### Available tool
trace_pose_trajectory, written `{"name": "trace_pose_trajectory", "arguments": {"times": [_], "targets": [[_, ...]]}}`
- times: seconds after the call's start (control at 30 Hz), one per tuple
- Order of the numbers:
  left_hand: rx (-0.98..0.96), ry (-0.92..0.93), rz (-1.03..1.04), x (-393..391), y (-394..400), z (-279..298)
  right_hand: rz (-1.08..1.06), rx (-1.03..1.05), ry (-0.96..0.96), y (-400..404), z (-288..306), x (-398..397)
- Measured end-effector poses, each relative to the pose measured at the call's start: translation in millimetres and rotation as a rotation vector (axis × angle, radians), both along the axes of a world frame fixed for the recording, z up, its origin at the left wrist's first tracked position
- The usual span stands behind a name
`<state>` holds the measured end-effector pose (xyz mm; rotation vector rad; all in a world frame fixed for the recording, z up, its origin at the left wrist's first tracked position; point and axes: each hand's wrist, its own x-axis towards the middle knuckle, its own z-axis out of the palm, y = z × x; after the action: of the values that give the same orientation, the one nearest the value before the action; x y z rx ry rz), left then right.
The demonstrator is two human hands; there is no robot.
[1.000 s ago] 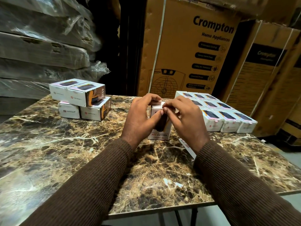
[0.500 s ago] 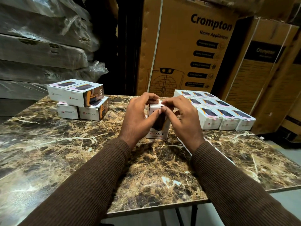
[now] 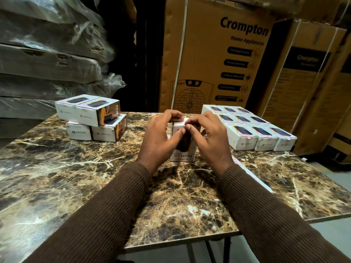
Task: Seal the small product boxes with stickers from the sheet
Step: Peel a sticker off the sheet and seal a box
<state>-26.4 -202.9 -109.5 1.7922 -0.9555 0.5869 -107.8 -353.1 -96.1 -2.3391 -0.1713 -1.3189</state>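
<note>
On the marble table [image 3: 79, 179], the left hand [image 3: 159, 141] curls its fingers round an upright product box [image 3: 183, 155] at the table's middle, while the right hand [image 3: 210, 141] pinches at the box's top edge. Behind lie a stack of boxes [image 3: 91, 120] to the left and rows of boxes [image 3: 247, 128] to the right.

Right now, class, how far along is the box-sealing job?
Looks done: the nine boxes laid in rows on the right, whose front three show small pink tabs on their near edges. In hand: the upright box at centre, held by the left hand while the right hand presses at its top edge. Possibly left: the stack of four boxes on the left; no seals are visible on them.
</note>
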Motion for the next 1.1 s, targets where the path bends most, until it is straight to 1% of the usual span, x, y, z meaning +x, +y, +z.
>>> {"name": "trace_pose_trajectory", "arguments": {"times": [0.13,0.33,0.53,0.87,1.1], "targets": [[0.000,0.000,0.000,1,1,-1,0.009,-0.016,-0.003,-1,-1,2],[0.006,0.001,-0.012,0,1,-1,0.049,0.059,-0.009,-3,-2,0],[0.006,0.013,-0.012,0,2,-1,0.039,0.022,0.005,-3,-1,2],[0.012,-0.021,-0.025,0,5,0,0.080,0.088,0.006,-8,-3,0],[0.018,-0.024,-0.024,0,7,0,0.062,0.012,-0.001,-12,-4,1]]}}
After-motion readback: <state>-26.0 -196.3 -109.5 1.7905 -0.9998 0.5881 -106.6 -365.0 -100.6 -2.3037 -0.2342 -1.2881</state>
